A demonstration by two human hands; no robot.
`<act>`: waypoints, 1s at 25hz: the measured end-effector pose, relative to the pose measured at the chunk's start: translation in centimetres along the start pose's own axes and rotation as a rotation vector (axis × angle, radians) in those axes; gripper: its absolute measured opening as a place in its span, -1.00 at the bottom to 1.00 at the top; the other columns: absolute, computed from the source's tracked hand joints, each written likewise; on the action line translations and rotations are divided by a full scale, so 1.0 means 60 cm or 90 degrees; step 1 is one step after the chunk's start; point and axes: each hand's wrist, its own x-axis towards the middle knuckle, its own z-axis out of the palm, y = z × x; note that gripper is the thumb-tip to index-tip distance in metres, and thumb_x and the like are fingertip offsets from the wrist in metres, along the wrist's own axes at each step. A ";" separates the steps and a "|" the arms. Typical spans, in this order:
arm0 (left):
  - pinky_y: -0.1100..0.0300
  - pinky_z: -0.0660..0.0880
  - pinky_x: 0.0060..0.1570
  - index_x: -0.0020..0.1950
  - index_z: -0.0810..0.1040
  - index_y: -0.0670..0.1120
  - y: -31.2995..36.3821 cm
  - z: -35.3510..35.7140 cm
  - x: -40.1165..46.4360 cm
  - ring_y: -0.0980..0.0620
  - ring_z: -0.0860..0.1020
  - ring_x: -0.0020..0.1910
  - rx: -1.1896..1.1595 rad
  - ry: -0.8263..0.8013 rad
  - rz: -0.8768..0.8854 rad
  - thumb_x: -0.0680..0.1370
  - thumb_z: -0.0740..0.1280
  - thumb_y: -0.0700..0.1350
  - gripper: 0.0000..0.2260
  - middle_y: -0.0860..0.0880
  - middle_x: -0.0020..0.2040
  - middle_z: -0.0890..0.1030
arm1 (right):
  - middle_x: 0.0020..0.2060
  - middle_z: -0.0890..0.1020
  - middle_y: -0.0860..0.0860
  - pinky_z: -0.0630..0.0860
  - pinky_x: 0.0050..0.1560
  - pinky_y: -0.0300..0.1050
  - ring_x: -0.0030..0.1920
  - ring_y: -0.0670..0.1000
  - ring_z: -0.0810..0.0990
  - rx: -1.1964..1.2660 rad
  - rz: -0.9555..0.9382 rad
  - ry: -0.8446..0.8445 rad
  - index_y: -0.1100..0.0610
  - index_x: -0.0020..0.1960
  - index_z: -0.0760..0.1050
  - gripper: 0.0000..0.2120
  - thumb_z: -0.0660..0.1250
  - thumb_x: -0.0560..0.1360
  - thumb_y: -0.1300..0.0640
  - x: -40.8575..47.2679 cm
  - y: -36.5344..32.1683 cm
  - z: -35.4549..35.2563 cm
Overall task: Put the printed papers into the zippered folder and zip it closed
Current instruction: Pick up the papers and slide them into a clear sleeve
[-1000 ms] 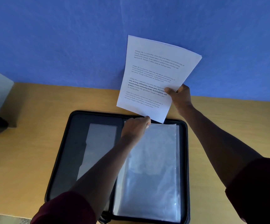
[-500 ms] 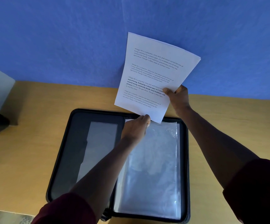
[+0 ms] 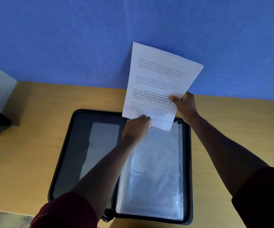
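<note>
Lowered, printed papers (image 3: 159, 83) enter clear sleeve (image 3: 151, 170), right grip (image 3: 184, 105) pinching them, left grip (image 3: 137, 127) holding sleeve.

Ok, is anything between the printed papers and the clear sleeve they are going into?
Nothing visible blocks it. The printed papers, held by the right hand, have their lower corner at the top of the clear sleeve, where the left hand is. The zippered folder lies open.
</note>
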 end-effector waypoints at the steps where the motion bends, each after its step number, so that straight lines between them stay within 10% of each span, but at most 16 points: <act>1: 0.13 0.41 -0.36 -0.08 0.50 0.00 -0.001 -0.002 0.000 -0.12 0.54 -0.33 -0.003 -0.006 -0.005 0.59 0.23 -0.13 -0.91 0.01 -0.14 0.53 | 0.03 0.70 0.02 0.60 0.04 -0.14 0.02 -0.02 0.68 -0.005 0.001 -0.007 0.21 0.18 0.56 -0.69 0.46 0.45 0.28 0.000 -0.003 -0.007; 19: 0.12 0.51 -0.22 -0.13 0.53 -0.11 -0.065 -0.028 -0.023 0.00 0.54 -0.16 -0.117 0.049 -0.193 0.52 0.42 -0.14 -0.90 0.06 0.16 0.44 | 0.06 0.68 0.07 0.57 0.11 -0.08 0.01 -0.03 0.67 -0.044 0.002 -0.078 0.19 0.18 0.57 -0.70 0.46 0.47 0.28 0.027 -0.023 -0.046; 25: 0.05 0.55 -0.17 -0.20 0.51 -0.02 -0.079 -0.024 -0.020 0.08 0.52 -0.21 -0.151 0.022 -0.180 0.50 0.42 -0.13 -0.88 0.13 -0.11 0.49 | 0.06 0.69 0.08 0.57 0.18 0.02 0.08 0.06 0.67 -0.075 -0.017 -0.105 0.18 0.17 0.59 -0.71 0.47 0.46 0.26 0.035 -0.027 -0.042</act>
